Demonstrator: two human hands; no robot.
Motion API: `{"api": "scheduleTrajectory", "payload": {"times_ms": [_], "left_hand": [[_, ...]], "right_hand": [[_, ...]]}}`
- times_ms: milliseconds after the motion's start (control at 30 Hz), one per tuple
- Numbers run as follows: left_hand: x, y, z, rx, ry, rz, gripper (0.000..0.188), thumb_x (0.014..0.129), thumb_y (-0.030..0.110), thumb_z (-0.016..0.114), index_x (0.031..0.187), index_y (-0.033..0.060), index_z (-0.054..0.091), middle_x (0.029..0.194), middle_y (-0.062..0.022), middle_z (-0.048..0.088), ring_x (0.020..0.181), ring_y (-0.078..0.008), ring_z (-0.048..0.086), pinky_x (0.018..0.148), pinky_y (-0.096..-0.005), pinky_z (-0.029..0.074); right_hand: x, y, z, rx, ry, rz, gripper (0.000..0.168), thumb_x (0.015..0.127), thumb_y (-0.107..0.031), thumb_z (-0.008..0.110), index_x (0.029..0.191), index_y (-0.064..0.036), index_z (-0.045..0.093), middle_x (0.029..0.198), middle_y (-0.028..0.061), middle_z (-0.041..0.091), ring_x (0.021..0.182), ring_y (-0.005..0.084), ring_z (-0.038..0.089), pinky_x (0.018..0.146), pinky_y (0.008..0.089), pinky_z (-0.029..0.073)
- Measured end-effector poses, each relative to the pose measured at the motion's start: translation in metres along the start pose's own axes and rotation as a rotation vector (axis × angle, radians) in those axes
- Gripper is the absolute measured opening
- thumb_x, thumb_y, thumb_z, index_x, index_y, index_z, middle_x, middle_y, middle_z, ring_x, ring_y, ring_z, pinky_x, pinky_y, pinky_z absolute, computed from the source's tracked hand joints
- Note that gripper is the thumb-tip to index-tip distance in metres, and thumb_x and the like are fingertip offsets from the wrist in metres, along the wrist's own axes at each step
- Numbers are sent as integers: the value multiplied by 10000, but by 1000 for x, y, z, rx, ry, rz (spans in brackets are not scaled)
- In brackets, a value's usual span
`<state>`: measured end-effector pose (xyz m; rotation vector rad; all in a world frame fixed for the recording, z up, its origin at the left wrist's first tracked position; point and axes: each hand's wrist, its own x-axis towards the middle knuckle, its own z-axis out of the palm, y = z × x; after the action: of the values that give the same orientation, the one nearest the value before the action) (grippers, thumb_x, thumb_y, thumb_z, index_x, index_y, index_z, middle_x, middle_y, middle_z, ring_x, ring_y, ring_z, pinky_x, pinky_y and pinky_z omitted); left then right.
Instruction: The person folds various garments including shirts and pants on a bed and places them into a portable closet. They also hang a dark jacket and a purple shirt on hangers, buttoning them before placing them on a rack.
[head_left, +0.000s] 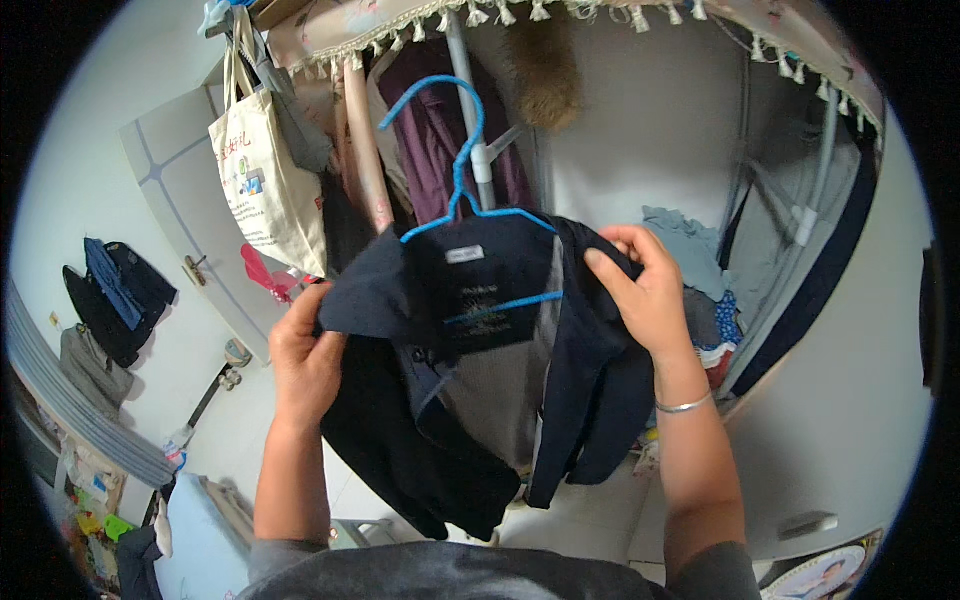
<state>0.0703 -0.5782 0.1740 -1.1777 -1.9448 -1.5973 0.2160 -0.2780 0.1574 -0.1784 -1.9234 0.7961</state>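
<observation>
A dark navy zip jacket (592, 360) with a grey mesh lining hangs open in front of me on a blue hanger (480, 142). The hanger's hook points up and left, and its lower bar shows inside the jacket. My left hand (304, 352) pinches the collar flap on the left between thumb and fingers. On the other side, my right hand (645, 277) grips the jacket's shoulder, its fingertips partly behind the cloth. A silver bangle is on my right wrist.
Behind the jacket stands a wardrobe frame with a white pole (484, 169), purple clothing (427, 120) and folded clothes (686, 247). A cream tote bag (266, 180) hangs at upper left, near a door (187, 202). Clothes (120, 300) hang on the left wall.
</observation>
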Motion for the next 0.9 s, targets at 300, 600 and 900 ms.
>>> {"api": "scheduleTrajectory", "payload": {"times_ms": [300,600,900], "left_hand": [[21,-68,-41,90,260,-18,201,791,-80,532,974,-26,599,835,-3,569,798,-85,506,746,-211,406],[89,-138,-54,1,331,25,255,785,-98,541,1026,-35,595,878,-18,594,847,-95,534,792,-222,420],[127,-148,-57,220,364,91,290,789,-114,542,1062,-30,593,908,-37,608,880,-111,545,825,-235,423]], "right_hand": [[39,22,111,-30,30,-231,396,806,-243,693,1100,0,589,1103,174,576,1033,316,569,916,364,435],[94,41,213,-77,49,-283,551,886,-301,587,1321,4,439,1306,211,441,1212,351,426,1037,404,318],[121,65,249,78,-69,-254,541,932,-312,524,1369,-20,396,1405,228,352,1298,358,356,1075,397,272]]}}
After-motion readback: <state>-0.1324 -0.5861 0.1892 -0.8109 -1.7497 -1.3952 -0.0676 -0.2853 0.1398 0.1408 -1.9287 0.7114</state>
